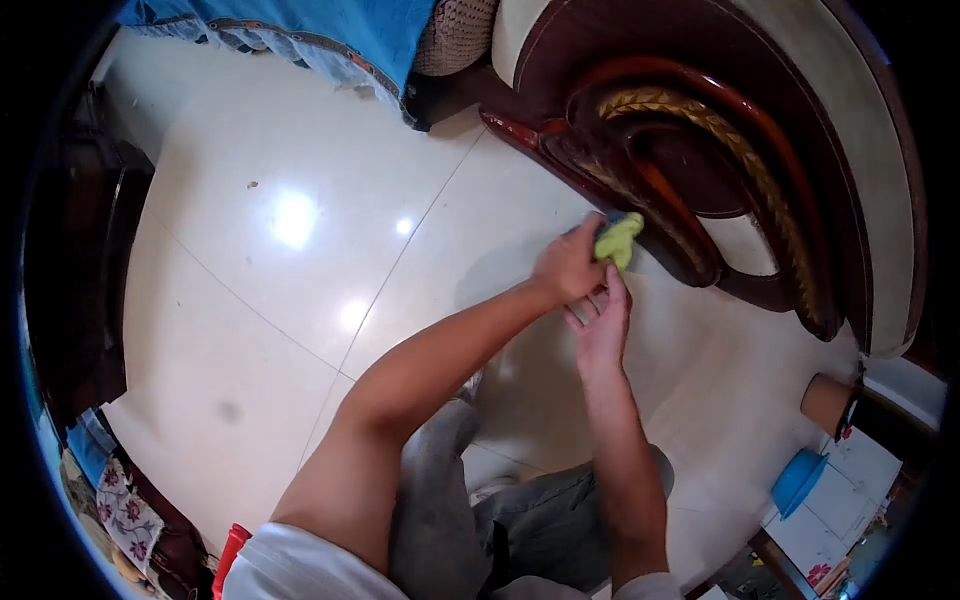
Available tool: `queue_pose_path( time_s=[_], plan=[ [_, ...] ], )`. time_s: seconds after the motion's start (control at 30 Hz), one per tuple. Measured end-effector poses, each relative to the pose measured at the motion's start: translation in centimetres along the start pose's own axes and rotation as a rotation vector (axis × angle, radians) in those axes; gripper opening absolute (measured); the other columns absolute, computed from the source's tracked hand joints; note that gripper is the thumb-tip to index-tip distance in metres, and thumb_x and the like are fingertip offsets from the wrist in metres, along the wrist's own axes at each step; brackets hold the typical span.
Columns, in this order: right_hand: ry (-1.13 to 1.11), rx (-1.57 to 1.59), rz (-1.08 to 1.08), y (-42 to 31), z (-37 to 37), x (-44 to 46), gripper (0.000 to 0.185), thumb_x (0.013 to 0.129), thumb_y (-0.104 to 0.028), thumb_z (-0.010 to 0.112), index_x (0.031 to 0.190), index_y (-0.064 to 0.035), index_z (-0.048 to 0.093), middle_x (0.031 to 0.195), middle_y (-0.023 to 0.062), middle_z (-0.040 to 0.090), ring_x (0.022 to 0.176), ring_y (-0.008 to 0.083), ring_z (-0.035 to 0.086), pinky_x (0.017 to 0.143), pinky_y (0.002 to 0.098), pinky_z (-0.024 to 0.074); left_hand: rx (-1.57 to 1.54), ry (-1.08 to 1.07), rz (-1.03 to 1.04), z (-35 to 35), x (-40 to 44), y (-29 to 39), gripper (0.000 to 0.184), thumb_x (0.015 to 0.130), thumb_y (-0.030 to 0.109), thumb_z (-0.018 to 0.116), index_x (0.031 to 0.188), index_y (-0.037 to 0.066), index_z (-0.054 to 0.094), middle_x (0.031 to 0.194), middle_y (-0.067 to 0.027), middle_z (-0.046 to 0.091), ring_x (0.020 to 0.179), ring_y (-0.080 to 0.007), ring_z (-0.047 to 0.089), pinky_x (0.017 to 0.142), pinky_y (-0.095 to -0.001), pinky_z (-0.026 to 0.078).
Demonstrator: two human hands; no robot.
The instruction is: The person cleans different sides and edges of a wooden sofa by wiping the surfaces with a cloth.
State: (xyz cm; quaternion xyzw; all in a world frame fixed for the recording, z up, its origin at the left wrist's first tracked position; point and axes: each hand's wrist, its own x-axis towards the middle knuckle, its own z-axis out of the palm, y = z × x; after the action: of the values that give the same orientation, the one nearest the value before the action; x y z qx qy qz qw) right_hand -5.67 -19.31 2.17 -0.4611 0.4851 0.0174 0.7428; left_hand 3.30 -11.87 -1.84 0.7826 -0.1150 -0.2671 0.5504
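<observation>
A crumpled yellow-green cloth [620, 240] is bunched up beside the carved wooden base of the sofa [690, 240]. A small grey-blue patch shows at the cloth's upper edge. My left hand [572, 265] is closed on the cloth, its back towards me and its fingertips partly hidden. Just below it is my right hand [602, 325], palm turned up and fingers apart. The tip of one of its fingers reaches the lower end of the cloth, and others are close under my left hand.
Pale glossy floor tiles [250, 270] spread out on the left. A blue cover [330, 30] hangs at the top, and dark furniture [90, 250] stands at far left. At lower right are a brown pot [828, 403] and a blue basin [798, 482].
</observation>
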Motion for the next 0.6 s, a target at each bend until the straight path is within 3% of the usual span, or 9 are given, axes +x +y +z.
queue_pose_path(
  time_s=[0.1,0.17,0.2,0.3,0.33,0.43,0.47,0.6],
  plan=[
    [0.049,0.093,0.008,2.3,0.0,0.4,0.058,0.098,-0.042,0.064,0.144,-0.0135,0.043,0.139,0.0110,0.048,0.126,0.0298,0.051,0.103,0.0509,0.0448,-0.109,0.223,-0.124,-3.4,-2.0,-0.7,0.062,0.088,0.022,0.067,0.142,0.006,0.040,0.113,-0.0261,0.069,0.104,-0.0471,0.066,0.090,-0.0519,0.051],
    [0.005,0.072,0.034,4.5,-1.0,0.6,0.051,0.099,-0.039,0.064,0.139,-0.0120,0.047,0.136,0.0110,0.049,0.122,0.0294,0.054,0.101,0.0497,0.0472,-0.125,0.448,-0.058,-5.2,-2.2,-1.9,0.059,0.090,0.023,0.066,0.141,0.005,0.042,0.114,-0.0263,0.068,0.104,-0.0466,0.065,0.090,-0.0506,0.051],
    [-0.001,0.121,0.072,5.2,-0.8,-0.3,0.040,0.100,-0.033,0.064,0.132,-0.0108,0.053,0.128,0.0086,0.054,0.110,0.0269,0.060,0.095,0.0450,0.0505,-0.130,0.556,-0.022,-5.8,-1.8,-2.2,0.057,0.092,0.023,0.065,0.141,0.005,0.044,0.114,-0.0263,0.068,0.105,-0.0463,0.065,0.090,-0.0500,0.051],
    [-0.060,0.003,0.133,7.5,-1.5,-1.2,0.043,0.099,-0.030,0.064,0.136,-0.0099,0.053,0.126,0.0094,0.055,0.109,0.0266,0.061,0.091,0.0424,0.0515,-0.121,0.594,0.166,-7.5,0.1,-1.5,0.045,0.095,0.024,0.064,0.133,0.004,0.052,0.115,-0.0269,0.067,0.106,-0.0460,0.065,0.089,-0.0495,0.051],
    [-0.081,0.014,0.148,7.8,-1.5,-1.2,0.036,0.099,-0.026,0.064,0.130,-0.0100,0.056,0.117,0.0082,0.061,0.099,0.0242,0.065,0.085,0.0390,0.0520,-0.108,0.589,0.174,-7.3,1.1,-1.3,0.037,0.094,0.026,0.066,0.123,0.003,0.059,0.113,-0.0253,0.068,0.102,-0.0460,0.065,0.085,-0.0512,0.052],
    [-0.050,-0.051,0.173,7.5,-0.7,-2.5,0.024,0.099,-0.023,0.062,0.119,-0.0093,0.062,0.101,0.0048,0.066,0.090,0.0203,0.066,0.077,0.0347,0.0530,-0.002,0.637,0.061,-5.6,3.1,0.0,0.033,0.095,0.030,0.066,0.114,0.004,0.059,0.108,-0.0235,0.070,0.096,-0.0460,0.066,0.080,-0.0530,0.052],
    [-0.057,-0.066,0.177,7.6,-1.0,-2.6,0.024,0.099,-0.023,0.061,0.119,-0.0089,0.062,0.101,0.0052,0.067,0.090,0.0203,0.066,0.078,0.0346,0.0529,0.098,0.649,0.016,-5.2,3.1,0.2,0.031,0.097,0.033,0.065,0.109,0.005,0.058,0.101,-0.0219,0.071,0.092,-0.0457,0.066,0.076,-0.0535,0.052],
    [-0.077,-0.042,0.186,7.9,-1.4,-2.4,0.026,0.100,-0.022,0.060,0.121,-0.0078,0.063,0.105,0.0073,0.068,0.089,0.0207,0.066,0.079,0.0345,0.0528,0.178,0.599,-0.113,-5.2,3.2,0.7,0.027,0.099,0.032,0.061,0.107,0.007,0.058,0.098,-0.0220,0.071,0.092,-0.0457,0.066,0.077,-0.0545,0.052]
  ],
)
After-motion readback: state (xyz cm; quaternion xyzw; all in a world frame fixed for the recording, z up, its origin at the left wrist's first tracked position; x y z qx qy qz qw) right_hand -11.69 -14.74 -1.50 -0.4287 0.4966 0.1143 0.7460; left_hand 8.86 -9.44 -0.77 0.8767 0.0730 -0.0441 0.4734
